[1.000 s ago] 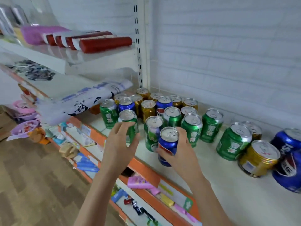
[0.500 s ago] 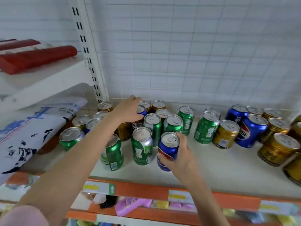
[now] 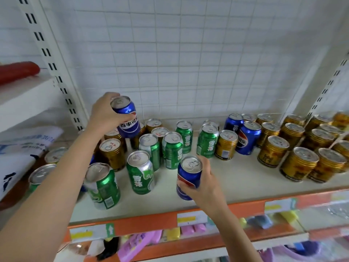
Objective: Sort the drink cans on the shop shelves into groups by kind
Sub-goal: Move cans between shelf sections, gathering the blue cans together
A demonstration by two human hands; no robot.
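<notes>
The sorting is looking partly done. The left hand [image 3: 105,112] is gripping a raised blue aluminium cola can [image 3: 126,118]; the right hand [image 3: 204,183] is clamping another blue cola can [image 3: 188,176] by the white shelf [image 3: 236,178] front. Gold ribbed cans [image 3: 298,163] are sitting grouped at right; green beer cans [image 3: 140,173], gold and blue are lying mixed at left.

You saw 百事可乐 on the raised blue can [image 3: 127,118], 可乐 on a standing blue can [image 3: 246,138], and 雪花 on a green can [image 3: 140,172].
</notes>
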